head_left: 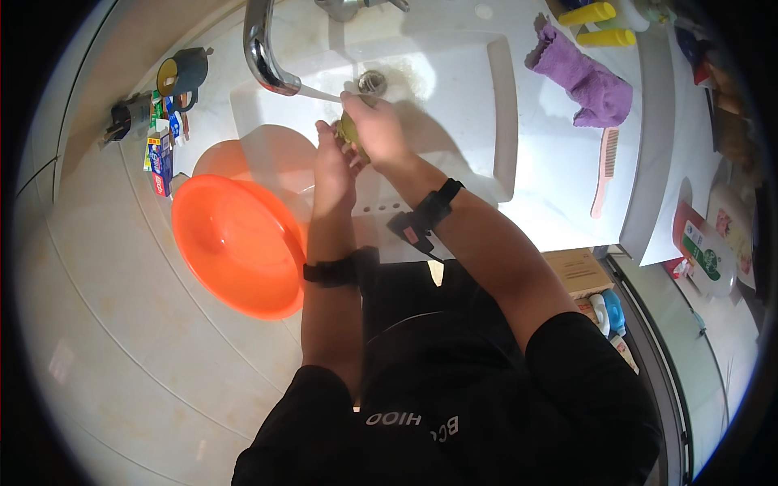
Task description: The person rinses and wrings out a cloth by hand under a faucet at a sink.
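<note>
Over the white sink (454, 97), both hands are closed around a small yellow-green object (349, 128). Its kind cannot be made out, as my fingers cover most of it. My right hand (379, 128) grips it from the right and above. Pressed against its lower left side is my left hand (334, 166), with fingers curled about it. From the chrome faucet (271, 57), a stream of water (318, 94) runs toward my right hand. The metal drain (372, 82) lies just beyond my hands.
An orange basin (235, 243) leans at the left beside my left forearm. Toothpaste boxes (160, 162) and a dark mug (188, 71) stand at the left back. On the right counter are a purple cloth (579, 77), a pink comb (604, 170) and yellow-capped bottles (606, 38).
</note>
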Demonstrator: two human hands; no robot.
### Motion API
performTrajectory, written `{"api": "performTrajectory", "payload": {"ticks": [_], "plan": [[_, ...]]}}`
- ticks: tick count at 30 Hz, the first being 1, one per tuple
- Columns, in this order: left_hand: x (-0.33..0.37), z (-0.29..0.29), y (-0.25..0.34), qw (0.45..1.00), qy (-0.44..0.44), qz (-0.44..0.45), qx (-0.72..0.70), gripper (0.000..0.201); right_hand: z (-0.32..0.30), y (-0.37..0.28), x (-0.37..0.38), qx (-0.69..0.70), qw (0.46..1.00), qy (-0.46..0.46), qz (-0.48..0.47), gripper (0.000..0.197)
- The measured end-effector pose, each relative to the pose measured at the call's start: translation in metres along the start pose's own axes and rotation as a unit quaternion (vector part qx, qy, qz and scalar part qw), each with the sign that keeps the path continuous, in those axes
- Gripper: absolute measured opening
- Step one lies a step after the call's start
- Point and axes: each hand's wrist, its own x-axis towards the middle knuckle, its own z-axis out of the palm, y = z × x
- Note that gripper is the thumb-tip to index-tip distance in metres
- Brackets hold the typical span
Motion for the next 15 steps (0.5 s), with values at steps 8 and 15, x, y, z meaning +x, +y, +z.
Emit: {"api": "performTrajectory", "payload": {"ticks": [8,15], "plan": [[0.012,-0.022,-0.016,0.992,-0.1,-0.01,-0.074,0.042,-0.024,0.012,-0.001,-0.243,0.942,-0.078,-0.219,0.043],[0.007,-0.007,0.021,0.959,0.02,0.194,-0.208,0.006,-0.045,-0.011,-0.018,-0.277,0.938,-0.062,-0.197,0.042]]}}
